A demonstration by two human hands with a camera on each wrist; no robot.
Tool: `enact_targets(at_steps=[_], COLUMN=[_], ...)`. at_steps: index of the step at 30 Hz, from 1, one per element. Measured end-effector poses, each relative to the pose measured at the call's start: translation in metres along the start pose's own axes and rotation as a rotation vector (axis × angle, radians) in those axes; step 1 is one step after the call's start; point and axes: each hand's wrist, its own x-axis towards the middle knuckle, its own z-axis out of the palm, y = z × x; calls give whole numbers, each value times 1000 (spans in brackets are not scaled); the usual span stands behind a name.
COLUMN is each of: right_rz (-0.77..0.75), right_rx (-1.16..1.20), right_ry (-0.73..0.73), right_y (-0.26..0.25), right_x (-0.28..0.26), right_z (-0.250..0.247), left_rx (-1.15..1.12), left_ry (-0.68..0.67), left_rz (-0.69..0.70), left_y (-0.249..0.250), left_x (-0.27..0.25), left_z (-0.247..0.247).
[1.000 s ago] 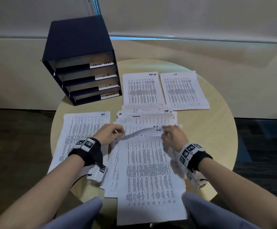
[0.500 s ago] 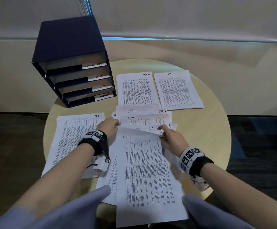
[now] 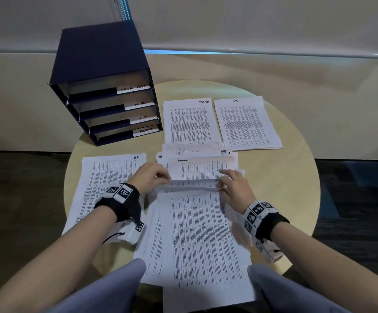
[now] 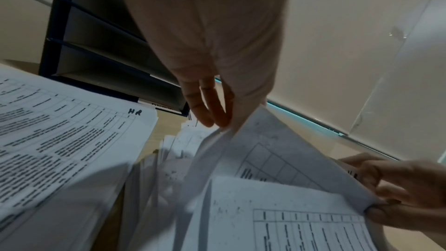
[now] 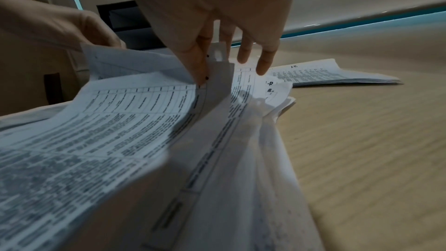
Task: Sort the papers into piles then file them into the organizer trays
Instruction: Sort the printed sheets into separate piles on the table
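A dark blue organizer (image 3: 106,86) with labelled trays stands at the table's back left. Three sorted paper piles lie flat: HR (image 3: 106,184) on the left, task list (image 3: 190,120) and I.T. (image 3: 246,123) at the back. A loose unsorted stack (image 3: 197,240) lies in the middle before me. My left hand (image 3: 164,177) and right hand (image 3: 223,185) each pinch a far corner of its top sheet (image 3: 194,184), whose far edge is lifted off the stack. The left wrist view shows the left pinch on the top sheet (image 4: 241,140). In the right wrist view, thumb and forefinger hold the sheet (image 5: 169,102).
The round wooden table (image 3: 285,188) has bare surface on its right side. More fanned sheets (image 3: 201,163) lie beyond my hands, one marked admin. A beige wall and a window blind stand behind the table. My knees are at the near edge.
Both hands stayed at the top sheet's far edge. The right forefinger, stretched out half a second ago, now pinches the corner with the thumb. The edge is raised off the stack.
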Motion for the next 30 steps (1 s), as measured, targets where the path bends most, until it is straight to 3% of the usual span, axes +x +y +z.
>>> enact_targets(at_steps=[6,12,17,24,26,30], right_rz=[-60,-52,8,84,82,83], right_rx=[-40,-21,-19,-76,-72,-68], right_ry=[-49,-50,-24,10,68,45], right_y=[-2,6,16,37,41,39], right_x=[-9,-19,-18,-16,-16,-14], right_z=[2,-5,-15,-26,-25,-23], left_rx=[-57,48,146,133,152,248], left_ry=[-80,85,0,15,-51,-161], left_rz=[-80,-126,-108,54,111,166], left_y=[6,11,19,27,29,30], left_x=[0,23,45,37,30,22], left_z=[3,10,16,25,29,36])
